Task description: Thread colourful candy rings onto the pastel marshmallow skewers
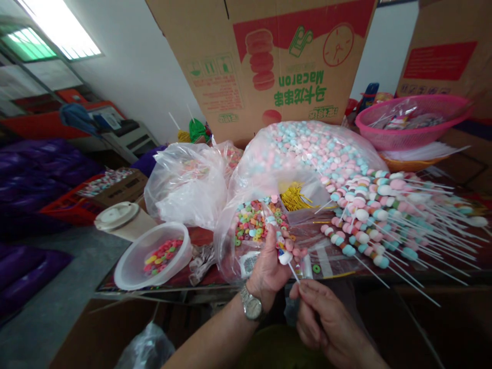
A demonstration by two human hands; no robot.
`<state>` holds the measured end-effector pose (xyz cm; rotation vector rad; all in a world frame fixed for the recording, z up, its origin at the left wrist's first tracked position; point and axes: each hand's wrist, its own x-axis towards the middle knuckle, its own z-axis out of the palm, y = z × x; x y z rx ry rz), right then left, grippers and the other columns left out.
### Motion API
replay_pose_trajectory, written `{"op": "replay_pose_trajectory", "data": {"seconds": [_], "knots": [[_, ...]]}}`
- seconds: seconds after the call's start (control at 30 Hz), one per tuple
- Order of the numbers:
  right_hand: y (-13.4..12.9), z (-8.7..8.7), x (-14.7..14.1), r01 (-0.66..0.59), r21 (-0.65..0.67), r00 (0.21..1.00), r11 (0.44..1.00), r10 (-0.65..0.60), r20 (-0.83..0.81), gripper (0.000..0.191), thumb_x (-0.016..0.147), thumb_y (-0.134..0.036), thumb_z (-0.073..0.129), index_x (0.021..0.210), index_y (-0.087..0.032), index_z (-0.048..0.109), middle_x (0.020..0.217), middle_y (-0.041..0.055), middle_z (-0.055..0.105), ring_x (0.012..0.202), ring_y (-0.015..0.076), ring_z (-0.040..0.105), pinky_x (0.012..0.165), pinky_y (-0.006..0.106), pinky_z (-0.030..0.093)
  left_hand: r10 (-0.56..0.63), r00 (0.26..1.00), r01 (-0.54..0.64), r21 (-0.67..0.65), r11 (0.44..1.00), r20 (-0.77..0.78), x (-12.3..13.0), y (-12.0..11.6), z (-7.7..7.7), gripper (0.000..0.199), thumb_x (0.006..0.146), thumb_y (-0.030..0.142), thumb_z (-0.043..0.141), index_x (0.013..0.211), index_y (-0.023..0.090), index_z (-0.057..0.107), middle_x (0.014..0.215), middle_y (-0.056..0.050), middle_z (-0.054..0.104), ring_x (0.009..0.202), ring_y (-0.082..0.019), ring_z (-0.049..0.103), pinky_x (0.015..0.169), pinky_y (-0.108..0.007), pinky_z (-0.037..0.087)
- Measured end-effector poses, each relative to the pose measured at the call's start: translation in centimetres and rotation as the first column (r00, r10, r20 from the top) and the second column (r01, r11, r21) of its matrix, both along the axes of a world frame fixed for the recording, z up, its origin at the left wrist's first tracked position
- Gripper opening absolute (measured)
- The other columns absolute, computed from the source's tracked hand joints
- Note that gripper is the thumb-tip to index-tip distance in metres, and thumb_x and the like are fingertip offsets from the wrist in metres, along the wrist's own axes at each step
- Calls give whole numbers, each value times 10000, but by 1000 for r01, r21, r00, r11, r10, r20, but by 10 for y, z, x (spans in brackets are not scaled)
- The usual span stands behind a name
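My left hand [268,274], with a watch on the wrist, is closed round the candy end of a marshmallow skewer [285,257]. A white marshmallow and a bit of printed wrap show between the fingers. My right hand [321,315] pinches the lower end of its white stick, and a piece of clear plastic [292,306] hangs beside those fingers. Just behind my left hand lie colourful cereal rings [249,223] in a clear bag. Finished-looking marshmallow skewers [378,220] are heaped at the right, sticks pointing right and toward me.
A large clear bag of pastel marshmallows [315,146] fills the table's middle. Gold twist ties [294,197] lie in a box before it. Leftward are a plastic bowl [126,266] with candy rings and a lidded cup [119,218]. A pink basket [415,136] stands back right, near a tall carton [215,41].
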<state>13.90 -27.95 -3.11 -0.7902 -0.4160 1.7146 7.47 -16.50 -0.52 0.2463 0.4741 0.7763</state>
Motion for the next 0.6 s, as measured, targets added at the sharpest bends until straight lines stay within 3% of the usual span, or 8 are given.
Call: {"op": "replay_pose_trajectory", "data": {"seconds": [0.13, 0.27, 0.43, 0.5, 0.6], "knots": [[1, -4, 13, 123, 18, 992, 992, -123, 20, 270, 839, -410, 593, 788, -145, 588, 304, -105, 386, 264, 26, 207, 320, 149, 202, -103, 989, 106, 17, 994, -108, -4, -5, -6, 397, 773, 544, 600, 807, 149, 611, 711, -48, 671, 665, -186, 650, 663, -316, 514], [-5, -2, 27, 46, 16, 997, 999, -45, -65, 232, 855, -353, 582, 781, -135, 614, 292, -102, 376, 253, 22, 178, 309, 146, 203, -53, 996, 60, 98, 993, -73, -13, 19, 4, 443, 704, 515, 693, 939, 146, 622, 857, -74, 680, 780, -213, 653, 699, -328, 514], [-10, -2, 27, -34, 43, 975, 998, 43, -216, 192, 843, -311, 584, 773, -137, 628, 276, -106, 354, 238, 26, 155, 290, 146, 201, 135, 988, -119, 196, 973, -72, -16, 47, 24, 141, 726, 211, 719, 758, 146, 598, 597, 26, 590, 540, -108, 568, 654, -278, 505], [-11, -4, 24, -14, 41, 981, 999, 22, -194, 199, 853, -313, 578, 777, -136, 627, 282, -102, 369, 241, 23, 163, 297, 142, 208, 206, 976, -187, 208, 960, -74, -15, 48, 27, 174, 733, 197, 706, 667, 145, 555, 542, 47, 531, 482, -82, 513, 624, -258, 496], [-10, -6, 22, -11, 41, 989, 999, 17, -145, 221, 869, -325, 562, 784, -131, 625, 290, -93, 393, 245, 22, 181, 308, 143, 225, 211, 975, -194, 197, 961, -64, -15, 43, 24, 223, 748, 230, 694, 629, 150, 522, 534, 48, 499, 486, -86, 498, 611, -256, 494]]}}
